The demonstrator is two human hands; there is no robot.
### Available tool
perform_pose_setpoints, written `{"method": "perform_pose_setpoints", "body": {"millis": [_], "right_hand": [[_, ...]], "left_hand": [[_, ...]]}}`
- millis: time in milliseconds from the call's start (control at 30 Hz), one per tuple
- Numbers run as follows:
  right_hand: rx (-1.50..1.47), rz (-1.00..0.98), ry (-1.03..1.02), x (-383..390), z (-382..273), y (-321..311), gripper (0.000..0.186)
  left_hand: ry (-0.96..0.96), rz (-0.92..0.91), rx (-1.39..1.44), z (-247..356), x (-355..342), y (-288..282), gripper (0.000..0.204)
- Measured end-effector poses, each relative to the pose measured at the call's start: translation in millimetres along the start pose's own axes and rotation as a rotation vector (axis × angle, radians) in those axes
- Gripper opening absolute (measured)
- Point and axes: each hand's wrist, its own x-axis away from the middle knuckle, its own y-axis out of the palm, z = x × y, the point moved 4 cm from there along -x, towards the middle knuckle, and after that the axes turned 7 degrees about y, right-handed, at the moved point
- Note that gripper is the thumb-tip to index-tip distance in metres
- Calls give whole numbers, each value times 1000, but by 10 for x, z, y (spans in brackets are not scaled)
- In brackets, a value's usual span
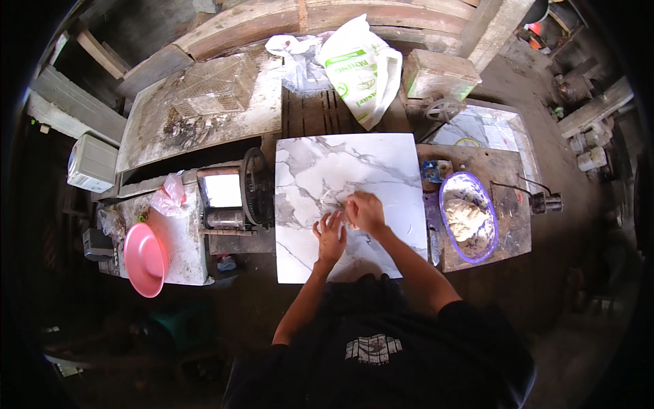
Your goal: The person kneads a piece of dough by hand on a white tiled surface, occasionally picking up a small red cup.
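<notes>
A square white marble-patterned board (346,160) lies in front of me, with faint whitish bits on it by my fingers. My left hand (331,234) rests on the board, fingers bent and apart. Just to its right, my right hand (364,213) has its fingers curled against the surface; whatever is under them is hidden. Beside the board on the right, an oval purple-rimmed basin (466,217) holds a pale lumpy mass of dough (463,219).
Left are a hand-cranked roller machine (253,187), pink basin (146,260) and pink plastic bag (168,197). Behind are a white-green sack (357,71), wire cage (211,85) and box (439,75). A small blue container (436,171) and a knife (434,247) lie right.
</notes>
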Motion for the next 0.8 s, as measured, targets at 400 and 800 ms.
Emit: {"method": "perform_pose_setpoints", "body": {"millis": [400, 800], "right_hand": [[246, -172, 173, 792, -371, -134, 55], [394, 101, 78, -556, 113, -110, 35]], "left_hand": [[94, -125, 5, 38, 14, -31, 41], [-34, 57, 32, 121, 107, -58, 37]]}}
